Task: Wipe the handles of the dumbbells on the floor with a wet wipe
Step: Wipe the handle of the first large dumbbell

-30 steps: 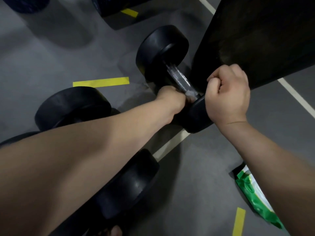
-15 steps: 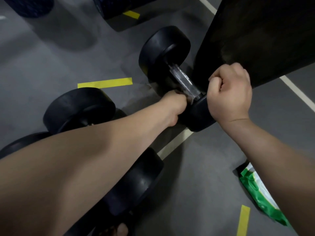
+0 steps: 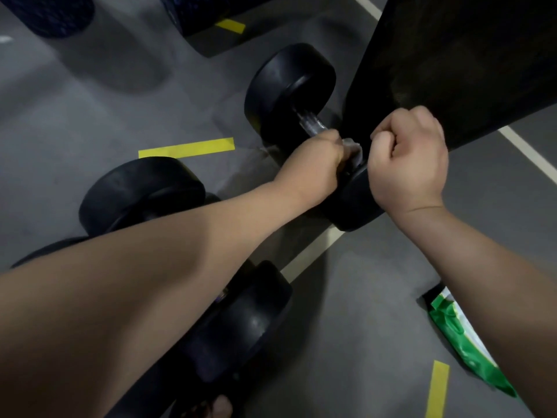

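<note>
- Two hands are in view. Your left hand (image 3: 313, 164) is curled round the handle (image 3: 312, 125) of the far dumbbell (image 3: 289, 92), with the wipe (image 3: 351, 150) clamped under its fingers. A crumpled white bit of the wipe shows on the side toward the near head (image 3: 352, 203).
- Your right hand (image 3: 407, 164) is balled in a fist with nothing showing inside it. It sits just above the near head, by the edge of a dark slanted panel (image 3: 452, 55). You cannot tell whether it touches either.
- A short bare stretch of the handle shows between your left hand and the far head.
- The far dumbbell lies on the grey floor (image 3: 361, 327), right beside the panel, with its near head over a white line (image 3: 310, 251).
- A second dumbbell (image 3: 141, 191) lies on the floor to the left, well apart from the first. Your left forearm crosses over it and hides its handle.
- A green-and-white pack (image 3: 461, 336) lies on the floor at the right, partly behind your right forearm.
- Yellow tape strips (image 3: 187, 147) are stuck to the floor, one beyond the second dumbbell and another near the pack.
</note>
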{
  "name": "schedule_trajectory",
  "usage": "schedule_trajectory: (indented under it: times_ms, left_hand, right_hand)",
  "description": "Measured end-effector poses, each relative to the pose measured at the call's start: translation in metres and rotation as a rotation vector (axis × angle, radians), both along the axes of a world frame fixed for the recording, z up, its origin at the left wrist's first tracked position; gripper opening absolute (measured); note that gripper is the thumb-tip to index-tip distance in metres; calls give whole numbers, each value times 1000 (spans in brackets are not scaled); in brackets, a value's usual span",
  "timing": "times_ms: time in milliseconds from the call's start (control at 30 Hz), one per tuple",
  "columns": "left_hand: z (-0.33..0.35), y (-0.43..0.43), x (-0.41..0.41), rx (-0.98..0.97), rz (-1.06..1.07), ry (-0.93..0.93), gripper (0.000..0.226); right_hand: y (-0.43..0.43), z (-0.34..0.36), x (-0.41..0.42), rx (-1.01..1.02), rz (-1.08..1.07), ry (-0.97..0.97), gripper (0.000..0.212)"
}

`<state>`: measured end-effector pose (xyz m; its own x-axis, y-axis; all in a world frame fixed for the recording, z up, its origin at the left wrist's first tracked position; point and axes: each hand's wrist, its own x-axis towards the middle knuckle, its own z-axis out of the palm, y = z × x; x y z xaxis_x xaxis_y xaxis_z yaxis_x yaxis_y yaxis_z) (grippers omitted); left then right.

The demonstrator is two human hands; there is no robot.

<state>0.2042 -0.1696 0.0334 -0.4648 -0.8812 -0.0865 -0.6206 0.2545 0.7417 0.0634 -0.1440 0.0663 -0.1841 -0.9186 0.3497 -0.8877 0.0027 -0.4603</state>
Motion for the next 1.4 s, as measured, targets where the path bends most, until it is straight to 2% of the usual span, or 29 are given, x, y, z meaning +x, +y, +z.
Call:
schedule_trajectory:
  times_ms: [67,133,200,367,467,533,600,667,733,833,867,1033,1200,1333,1400]
  left_hand:
    - [12,-5,0,59,11,18,9]
    - [13,-12,-2,72,38,26,14]
    - [8,-14,1,51,-28,-27,18]
    - [-5,-13,16,-147,-273,-92,30]
    - [-4,-7,14,-253,-218,-103,3]
    - [-8,-10,15,-279,-62,-108,10]
    - [-15,-16,18,-351,2,-274,34]
    - [-18,-19,20,-343,41,-338,48]
    - [-17,-11,17,-348,-56,-299,54]
    - [-27,8,18,-411,-358,-306,61]
    - [-31,7,23,-439,-347,-308,63]
    - [-23,-4,37,-245,54,-482,85]
    - [-17,-2,40,-191,-103,-438,105]
    - [-13,-20,38,-205,41,-584,102]
    - [-11,-17,30,-119,62,-549,101]
  right_hand:
    - [0,-1,0,1,2,0,24]
    - [-1,-1,-1,-12,15,-18,24]
    - [-2,-1,-3,-17,20,-35,24]
    - [0,0,0,-11,13,-11,23]
    - [1,0,1,-5,8,3,24]
    - [1,0,1,2,2,-5,23]
    - [0,1,1,6,0,-23,23]
    - [0,1,1,9,-2,-28,23]
    - [0,1,1,10,-7,-20,24]
    - [0,1,0,9,-4,-6,24]
    - [0,0,0,10,-1,-10,24]
    - [-1,1,-1,19,-5,-46,24]
    - [0,2,-1,15,0,-61,24]
    - [0,2,0,24,1,-57,24]
    - [0,2,0,17,1,-62,24]
